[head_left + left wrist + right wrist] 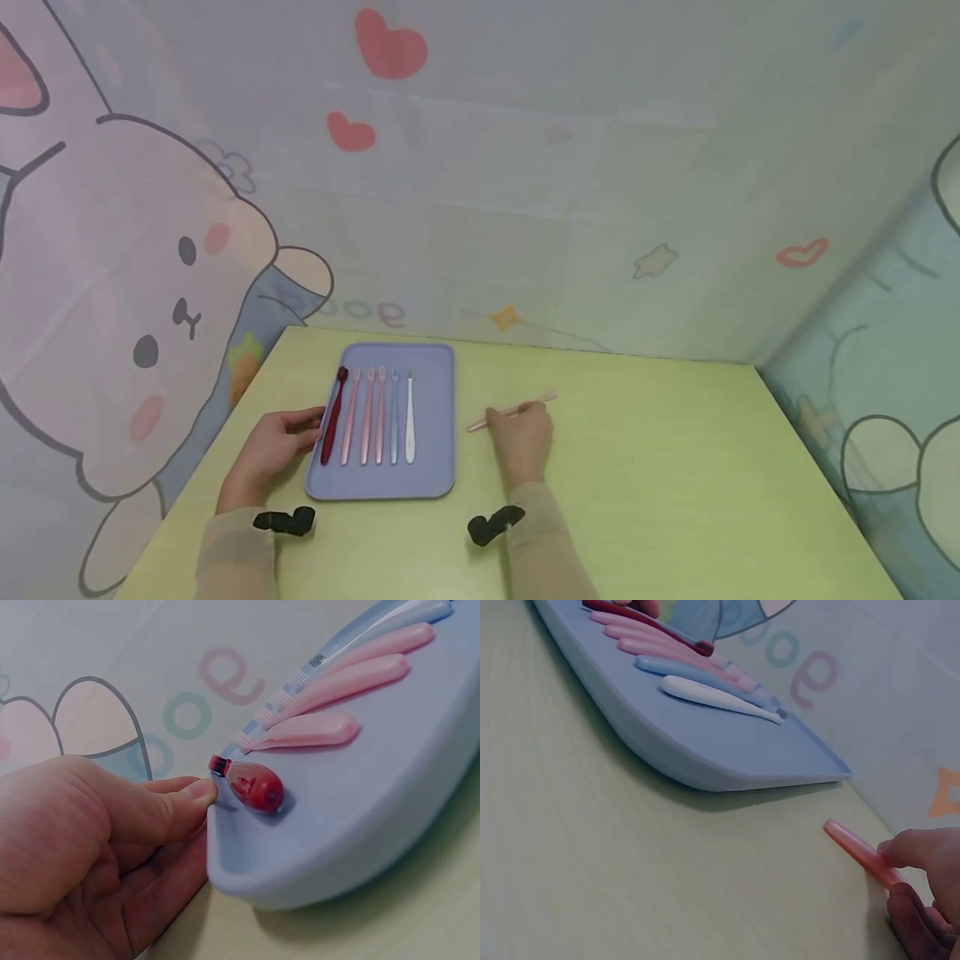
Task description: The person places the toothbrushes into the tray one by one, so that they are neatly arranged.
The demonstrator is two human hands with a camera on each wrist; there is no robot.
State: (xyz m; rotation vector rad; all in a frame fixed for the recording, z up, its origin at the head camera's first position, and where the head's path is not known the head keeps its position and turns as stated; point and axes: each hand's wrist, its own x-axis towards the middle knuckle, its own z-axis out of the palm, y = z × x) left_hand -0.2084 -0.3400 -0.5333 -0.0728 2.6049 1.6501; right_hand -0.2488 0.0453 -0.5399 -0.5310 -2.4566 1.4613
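Observation:
A blue-lavender tray point(432, 417) lies on the table with a row of toothbrushes in it. From left to right come a dark red toothbrush point(331, 423), three pink toothbrushes point(365, 433), a light blue toothbrush point(394, 429) and a white toothbrush point(410, 429). At the tray's left side, my left hand point(273, 446) pinches the rim, thumb on top beside the red toothbrush point(256, 787). Right of the tray, my right hand point(522, 437) holds another pink toothbrush point(859, 850) between thumb and fingers, low over the table. Its handle end points left toward the tray; its head points right.
The light yellow-green table point(675, 467) extends to the right of my right hand. Behind it hangs a cloth backdrop point(525, 208) with printed hearts and a rabbit, meeting the table's back edge. Black wrist mounts point(495, 526) sit on both sleeves.

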